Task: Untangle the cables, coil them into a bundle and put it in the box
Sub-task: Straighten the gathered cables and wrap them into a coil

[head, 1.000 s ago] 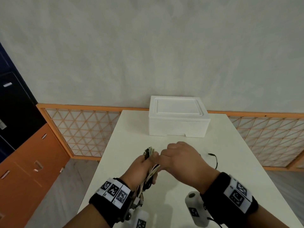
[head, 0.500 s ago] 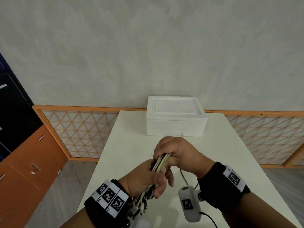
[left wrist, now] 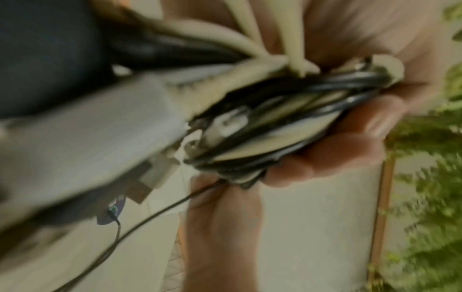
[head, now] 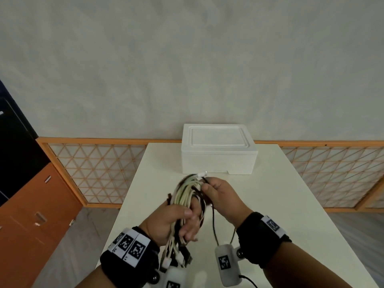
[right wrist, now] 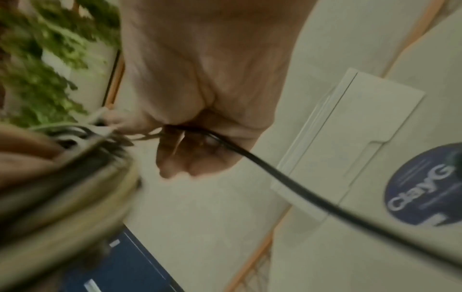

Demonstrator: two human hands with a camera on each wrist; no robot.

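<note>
A person's left hand [head: 172, 221] clenches a bundle of white and black cables [head: 187, 196] at lower centre of the head view, its long axis running up and slightly right from the grip, loose plug ends hanging below the wrist. The right hand [head: 220, 196], just right of the bundle's top, pinches a black cable [head: 213, 217] whose slack loops down between the wrists; this hand is nearer the free strand. The closed white foam box [head: 218, 152] sits on the desk [head: 291, 204] directly beyond both hands, upper centre, well apart from the bundle. The remaining strand likely needs winding on, and the lid lifting, before stowing.
</note>
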